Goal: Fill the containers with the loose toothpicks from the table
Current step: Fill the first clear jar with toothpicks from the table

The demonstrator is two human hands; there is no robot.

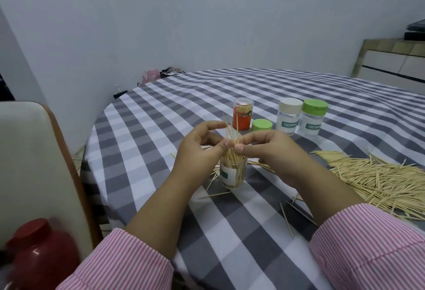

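A clear open container [232, 176] with a white and green label stands upright on the checked tablecloth, packed with toothpicks. Directly above its mouth, my left hand [201, 146] and my right hand [268, 146] both pinch a small bundle of toothpicks [232, 136], held nearly upright with its lower ends at the container's top. A big heap of loose toothpicks [377, 180] lies to the right, and a few strays [286, 219] lie around the container.
Behind the hands stand an orange-labelled tube [242, 115], a loose green lid [262, 125], a beige-lidded jar [288, 117] and a green-lidded jar [311, 118]. A chair back [34, 163] and a red jug [39, 255] are at the left; a cabinet [395, 64] at far right.
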